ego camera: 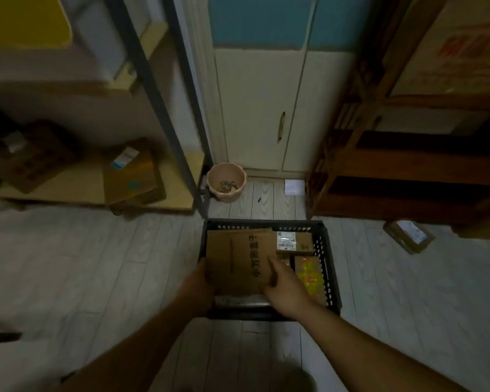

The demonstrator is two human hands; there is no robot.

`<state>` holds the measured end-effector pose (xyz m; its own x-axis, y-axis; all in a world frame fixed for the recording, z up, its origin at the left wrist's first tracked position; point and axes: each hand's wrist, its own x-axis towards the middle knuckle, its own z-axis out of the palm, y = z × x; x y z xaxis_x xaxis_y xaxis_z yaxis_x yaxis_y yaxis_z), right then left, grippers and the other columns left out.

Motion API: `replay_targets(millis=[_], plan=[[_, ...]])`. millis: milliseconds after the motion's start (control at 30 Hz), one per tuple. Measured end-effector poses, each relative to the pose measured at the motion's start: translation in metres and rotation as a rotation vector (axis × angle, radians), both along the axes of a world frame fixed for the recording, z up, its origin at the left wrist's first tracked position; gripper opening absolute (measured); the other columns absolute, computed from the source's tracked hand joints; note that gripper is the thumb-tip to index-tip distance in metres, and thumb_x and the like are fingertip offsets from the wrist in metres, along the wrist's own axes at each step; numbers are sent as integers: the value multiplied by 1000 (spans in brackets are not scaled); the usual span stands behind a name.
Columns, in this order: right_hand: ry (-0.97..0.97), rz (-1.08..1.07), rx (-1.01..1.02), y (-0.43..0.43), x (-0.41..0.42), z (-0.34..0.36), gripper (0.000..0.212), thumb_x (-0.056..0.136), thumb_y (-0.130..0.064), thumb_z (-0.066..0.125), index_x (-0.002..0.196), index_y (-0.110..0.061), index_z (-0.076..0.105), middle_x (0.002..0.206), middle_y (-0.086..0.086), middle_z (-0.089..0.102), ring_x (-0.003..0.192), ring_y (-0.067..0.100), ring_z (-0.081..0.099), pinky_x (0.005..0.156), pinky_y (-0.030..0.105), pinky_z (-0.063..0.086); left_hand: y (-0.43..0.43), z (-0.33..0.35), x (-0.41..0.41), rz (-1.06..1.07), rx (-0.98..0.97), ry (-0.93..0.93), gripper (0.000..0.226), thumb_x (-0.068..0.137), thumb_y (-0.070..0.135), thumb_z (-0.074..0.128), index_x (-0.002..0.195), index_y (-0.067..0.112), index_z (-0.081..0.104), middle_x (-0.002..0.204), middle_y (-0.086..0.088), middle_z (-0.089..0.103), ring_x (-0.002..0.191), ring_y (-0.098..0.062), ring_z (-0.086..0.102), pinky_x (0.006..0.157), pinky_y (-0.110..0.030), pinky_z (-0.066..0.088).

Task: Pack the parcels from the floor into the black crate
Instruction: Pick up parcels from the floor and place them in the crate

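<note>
Left hand [201, 281] and right hand [285, 291] clasp opposite edges of a printed cardboard box [238, 258] inside the black crate [328, 267]. A labelled parcel [294, 243] lies just beyond.

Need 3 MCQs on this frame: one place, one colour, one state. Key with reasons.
1. Relative to the black crate, where does the loose floor parcel lie?
A) left
B) right, by the wooden shelf
C) in front, nearest the camera

2. What colour is the pot by the cabinet?
A) pink
B) green
C) black

3. What state is the large cardboard box in?
A) untouched on the floor
B) held by both hands at the crate
C) stacked on the shelf

Key:
1 B, it lies on the floor past the crate's right wall.
2 A, its rim is pale pink.
3 B, the left hand and right hand hold its edges.
</note>
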<state>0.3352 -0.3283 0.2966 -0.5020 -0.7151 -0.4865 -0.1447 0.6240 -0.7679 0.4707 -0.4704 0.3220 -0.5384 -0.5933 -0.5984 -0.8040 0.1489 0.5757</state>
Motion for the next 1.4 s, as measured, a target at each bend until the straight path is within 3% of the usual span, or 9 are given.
replay_targets(millis=[133, 333, 567, 733, 833, 900, 967, 1300, 1400], plan=[[43, 8, -7, -47, -4, -92, 59, 88, -13, 58, 139, -33, 38, 136, 0, 51, 118, 17, 52, 100, 34, 47, -42, -92, -9, -3, -68, 41, 44, 99, 19, 40, 142, 19, 32, 131, -9, 53, 117, -28, 53, 102, -40, 43], [151, -22, 36, -81, -24, -216, 70, 91, -17, 55, 151, -27, 20, 148, 4, 33, 130, 24, 41, 105, 32, 39, -65, -208, -36, -90, -171, 55, 41, 98, 11, 41, 139, 7, 37, 139, -12, 45, 128, -25, 43, 92, -21, 32], [197, -5, 16, -101, -41, -285, 69, 92, -16, 52, 152, -26, 18, 146, 6, 36, 128, 23, 42, 105, 31, 39, -99, -296, -51, -158, -260, -34, 65, 92, 13, 46, 150, 12, 16, 151, -10, 28, 131, -26, 39, 108, -32, 34], [193, 16, 7, -113, -42, -314, 77, 93, -26, 53, 153, -31, 5, 150, 5, 24, 134, 23, 35, 112, 39, 34, -117, -320, -55, -232, -576, 8, 42, 86, 32, 58, 122, 13, 47, 125, -10, 47, 118, -26, 47, 97, -36, 42], [260, 73, 21, -112, -41, -321, 87, 90, -40, 58, 152, -32, -1, 153, 5, 19, 138, 24, 28, 113, 40, 31, -129, -325, -63, -286, -664, -23, 72, 89, 43, 54, 146, 12, 23, 156, -10, 18, 143, -30, 17, 115, -43, 22], [268, 145, 65, -110, -41, -322, 100, 84, -47, 65, 151, -34, -8, 155, 4, 15, 139, 26, 26, 113, 44, 30, -134, -329, -68, -306, -619, -38, 81, 93, 46, 47, 151, 13, 2, 160, -7, -3, 147, -28, 2, 119, -41, 11], [285, 202, 115, -108, -39, -320, 104, 84, -43, 66, 150, -35, -14, 156, 5, 15, 140, 27, 27, 114, 46, 29, -136, -335, -70, -312, -558, -42, 82, 95, 46, 43, 151, 12, -6, 159, -6, -12, 147, -24, -1, 120, -38, 7], [457, 220, 24, -91, -34, -314, 79, 93, -40, 55, 153, -31, 3, 145, 6, 45, 124, 24, 48, 101, 34, 40, -122, -323, -59, -269, -468, 48, 81, 94, 43, 46, 151, 12, -2, 159, -5, -12, 147, -21, 4, 118, -33, 11], [429, 177, -14, -68, -32, -323, 79, 85, -49, 63, 150, -28, 23, 143, 4, 45, 124, 21, 48, 102, 34, 42, -103, -323, -47, -255, -455, 134, 92, 89, 40, 57, 151, 19, -7, 159, 0, -14, 147, -20, 5, 117, -36, 15]])
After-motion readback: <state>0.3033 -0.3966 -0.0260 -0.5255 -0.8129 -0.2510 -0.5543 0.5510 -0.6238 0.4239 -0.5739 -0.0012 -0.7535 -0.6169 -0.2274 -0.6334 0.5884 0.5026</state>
